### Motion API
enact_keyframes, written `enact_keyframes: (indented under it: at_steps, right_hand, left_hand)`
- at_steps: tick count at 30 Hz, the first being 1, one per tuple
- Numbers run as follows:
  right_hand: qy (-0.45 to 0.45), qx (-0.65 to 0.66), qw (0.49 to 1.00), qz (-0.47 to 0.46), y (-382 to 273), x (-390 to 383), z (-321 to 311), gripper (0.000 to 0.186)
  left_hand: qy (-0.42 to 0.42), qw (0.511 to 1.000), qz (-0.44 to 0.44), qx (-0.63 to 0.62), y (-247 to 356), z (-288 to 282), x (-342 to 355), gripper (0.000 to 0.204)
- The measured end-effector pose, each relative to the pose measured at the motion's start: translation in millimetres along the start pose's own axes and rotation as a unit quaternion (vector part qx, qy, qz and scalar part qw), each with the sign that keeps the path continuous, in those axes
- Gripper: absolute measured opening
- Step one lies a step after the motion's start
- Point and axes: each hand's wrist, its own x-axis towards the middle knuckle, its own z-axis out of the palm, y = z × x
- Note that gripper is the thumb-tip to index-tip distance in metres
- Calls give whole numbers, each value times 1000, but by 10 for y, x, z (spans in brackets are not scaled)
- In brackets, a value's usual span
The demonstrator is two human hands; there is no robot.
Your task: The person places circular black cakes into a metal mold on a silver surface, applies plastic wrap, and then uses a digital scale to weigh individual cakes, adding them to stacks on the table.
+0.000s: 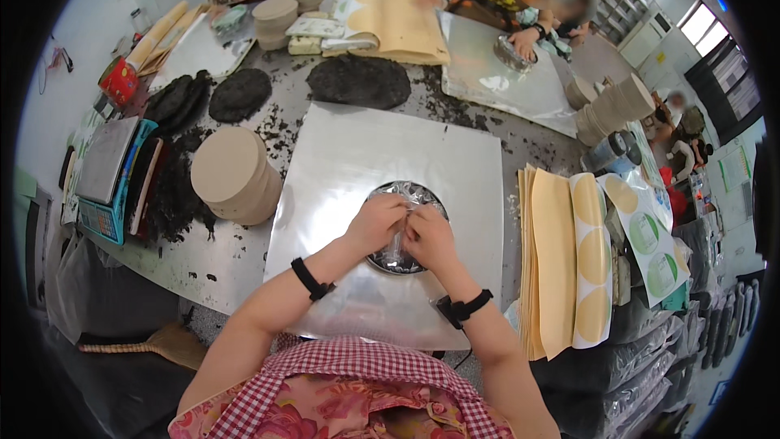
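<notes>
A round dark mould or dish (436,197) lies on a shiny silver board (349,146) in front of me. Crinkled clear plastic film (396,254) covers it and gathers toward the middle. My left hand (379,223) comes in over the dish's left side, its fingers pinched on the film. Close against it, my right hand (431,236) pinches the same film from the right. The fingertips nearly meet, and my hands partly hide the dish; what lies under the film I cannot make out.
Stacked beige discs (231,171) and a scale (104,171) stand to the left. Dark clumps (357,81) and crumbs lie beyond the board. Brown paper sheets (548,260) and round-sticker sheets (591,260) are on the right. Across the table, a co-worker's hand (522,45) presses a round tin.
</notes>
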Motion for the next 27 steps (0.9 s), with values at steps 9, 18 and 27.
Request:
enact_keyframes:
  at_steps: [9, 18, 27]
  right_hand:
    - [-13, -102, 993, -51, 3, -35, 177, 32]
    - [178, -176, 918, 307, 1240, -1700, -2226, 25]
    - [-96, -25, 895, 434, 920, -3317, -2132, 36]
  left_hand:
    - [41, 999, -2, -17, 299, -53, -68, 50]
    - [-120, 968, 43, 214, 310, 115, -131, 54]
    - [-148, 952, 60, 261, 336, 124, -112, 54]
